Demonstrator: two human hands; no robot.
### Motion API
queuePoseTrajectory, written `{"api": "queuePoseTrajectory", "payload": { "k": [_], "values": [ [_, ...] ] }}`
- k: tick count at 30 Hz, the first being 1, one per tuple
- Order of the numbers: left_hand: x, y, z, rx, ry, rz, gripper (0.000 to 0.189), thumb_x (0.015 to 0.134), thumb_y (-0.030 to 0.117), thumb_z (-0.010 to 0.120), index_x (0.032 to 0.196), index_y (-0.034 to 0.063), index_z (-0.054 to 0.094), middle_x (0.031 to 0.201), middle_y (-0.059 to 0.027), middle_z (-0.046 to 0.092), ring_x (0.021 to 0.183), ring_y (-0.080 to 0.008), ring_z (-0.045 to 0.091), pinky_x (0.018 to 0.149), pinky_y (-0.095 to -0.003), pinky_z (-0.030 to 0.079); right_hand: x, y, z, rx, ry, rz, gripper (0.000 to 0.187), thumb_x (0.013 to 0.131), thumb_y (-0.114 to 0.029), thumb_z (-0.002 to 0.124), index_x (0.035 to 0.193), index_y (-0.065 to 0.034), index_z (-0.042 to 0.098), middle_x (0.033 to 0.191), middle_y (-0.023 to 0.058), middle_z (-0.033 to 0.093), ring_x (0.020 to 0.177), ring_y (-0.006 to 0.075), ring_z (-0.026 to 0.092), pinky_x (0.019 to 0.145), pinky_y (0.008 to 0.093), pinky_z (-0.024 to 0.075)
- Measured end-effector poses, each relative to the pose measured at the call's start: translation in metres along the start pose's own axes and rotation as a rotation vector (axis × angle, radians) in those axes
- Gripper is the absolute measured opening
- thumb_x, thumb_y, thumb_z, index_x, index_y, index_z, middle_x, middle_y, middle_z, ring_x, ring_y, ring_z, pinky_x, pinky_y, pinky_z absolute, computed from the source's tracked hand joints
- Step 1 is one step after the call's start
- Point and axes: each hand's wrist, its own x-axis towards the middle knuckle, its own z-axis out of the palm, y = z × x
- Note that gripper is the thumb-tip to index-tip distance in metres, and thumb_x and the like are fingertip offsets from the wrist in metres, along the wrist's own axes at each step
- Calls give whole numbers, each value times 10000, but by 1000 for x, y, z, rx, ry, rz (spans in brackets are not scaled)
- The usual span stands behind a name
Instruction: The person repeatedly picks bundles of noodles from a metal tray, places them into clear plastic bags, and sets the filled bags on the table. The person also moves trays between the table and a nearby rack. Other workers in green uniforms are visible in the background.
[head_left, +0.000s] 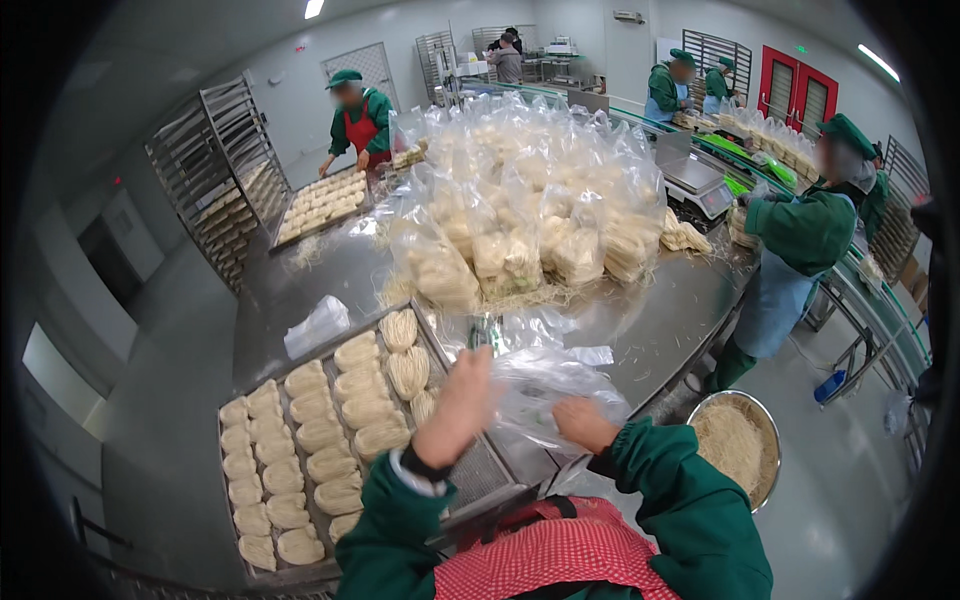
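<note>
A clear plastic bag (529, 390) is in front of me, crumpled and looking empty. My right hand (585, 424) has its fingers closed on the bag's near right side. At the bag's left edge is my left hand (459, 405), raised and blurred; whether its fingers grip the film cannot be made out. Below and left of it lies a mesh tray (480, 469) with rows of pale dried noodle bundles (328, 457). Its right-hand part is bare mesh. Flat plastic bags (536, 328) lie on the steel table just beyond my hands.
Filled noodle bags (525, 202) are heaped mid-table. A stack of bags (317, 327) lies beyond the tray. On the right stand a steel bowl of noodle scraps (731, 450), a scale (694, 187) and a co-worker (802, 232). Another co-worker (360, 120) handles a far tray (322, 204) beside a rack (217, 172).
</note>
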Motion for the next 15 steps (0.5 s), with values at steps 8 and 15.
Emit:
{"api": "queuePoseTrajectory", "payload": {
  "k": [8,15],
  "values": [
    [-50,-76,164,789,-725,-39,393,793,215,588,1107,-8,666,1321,-363,466,1133,-462,530,900,-606,400,28,57,-46,243,-366,339,403,746,-302,709,1001,-9,601,1003,242,621,978,391,588,812,471,472],
    [-18,-145,255,961,-1047,-322,473,914,220,482,1319,-18,537,1464,-254,376,1382,-422,291,1124,-604,66,39,146,70,-121,-218,238,412,865,-139,515,1183,120,554,1146,290,589,1052,412,542,960,471,386]
  ]
}}
